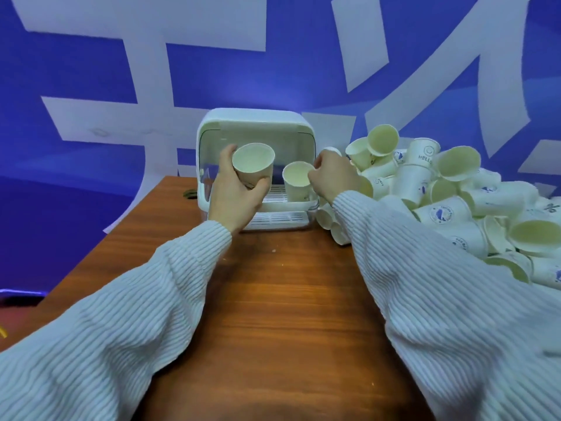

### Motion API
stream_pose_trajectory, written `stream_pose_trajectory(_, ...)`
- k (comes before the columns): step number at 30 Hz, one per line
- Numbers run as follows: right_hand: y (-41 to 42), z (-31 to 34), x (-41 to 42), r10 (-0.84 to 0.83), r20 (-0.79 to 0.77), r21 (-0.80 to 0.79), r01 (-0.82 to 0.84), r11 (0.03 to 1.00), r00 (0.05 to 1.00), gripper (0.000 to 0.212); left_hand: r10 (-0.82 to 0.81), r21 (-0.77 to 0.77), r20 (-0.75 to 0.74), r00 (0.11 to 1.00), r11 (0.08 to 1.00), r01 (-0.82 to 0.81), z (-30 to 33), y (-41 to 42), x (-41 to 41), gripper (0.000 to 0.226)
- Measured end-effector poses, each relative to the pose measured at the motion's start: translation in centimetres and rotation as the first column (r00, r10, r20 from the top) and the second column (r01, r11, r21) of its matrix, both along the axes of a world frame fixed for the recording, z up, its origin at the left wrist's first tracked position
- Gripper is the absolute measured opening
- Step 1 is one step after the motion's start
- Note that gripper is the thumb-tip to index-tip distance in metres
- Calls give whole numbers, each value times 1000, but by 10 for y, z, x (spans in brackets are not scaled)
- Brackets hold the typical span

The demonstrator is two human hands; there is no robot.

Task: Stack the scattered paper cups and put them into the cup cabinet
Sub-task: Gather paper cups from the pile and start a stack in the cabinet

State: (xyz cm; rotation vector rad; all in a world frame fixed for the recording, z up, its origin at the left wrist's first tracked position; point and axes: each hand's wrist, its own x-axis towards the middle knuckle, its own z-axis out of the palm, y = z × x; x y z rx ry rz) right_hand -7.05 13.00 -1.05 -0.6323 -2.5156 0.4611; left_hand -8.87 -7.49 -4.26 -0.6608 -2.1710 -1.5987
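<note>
Left hand point(235, 189), frame centre, fingers curled round a paper cup point(254, 164); right hand point(332, 174) pinches rim of 2nd cup point(297, 182) w/ fingertips, in front of cabinet point(258, 165).

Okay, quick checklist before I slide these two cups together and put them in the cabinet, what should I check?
1. Left hand has a firm grip on its cup: ok, fingers and thumb wrap the wall.
2. Right hand holds the second cup: ok, fingers pinch its rim.
3. Both cups empty: ok, nothing shows inside either.
4. Cups lined up to nest: not ok, they sit side by side, apart, both mouths facing the camera.
5. Cabinet door open: ok, the white rack is exposed.
6. Room inside the cabinet: cannot tell, hands and cups hide most of it.
</note>
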Motion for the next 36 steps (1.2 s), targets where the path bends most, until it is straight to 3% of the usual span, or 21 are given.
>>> stream_pose_trajectory(8, -8, -23, -17, -24, 135, 111, 8, 994, 991, 21, -19, -121, 27, 999, 992, 22, -3, -3, -12, 77)
stream_pose_trajectory(18, 32, 22, 57, -52, -40, 68, 54, 996, 998, 29, -52, -139, 12, 999, 989, 53, 18, 37, -30, 81)
stream_pose_trajectory(22, 59, 22, 92, -67, -53, 49, 70, 996, 996, 25, -88, -265, -29, 996, 961, 77, 23, 62, -32, 79)
stream_pose_trajectory(26, 76, 13, 112, -41, -44, 37, 43, 998, 998, 21, -13, -517, 37, 999, 856, 30, 15, 76, -35, 78)
stream_pose_trajectory(30, 76, 7, 120, -12, -26, 39, 13, 999, 1000, 18, 103, -766, 22, 994, 641, -49, 3, 81, -33, 73)
stream_pose_trajectory(36, 71, -1, 123, -11, -7, 30, 12, 999, 1000, 18, 69, -906, -38, 997, 418, -63, -7, 84, -35, 115)
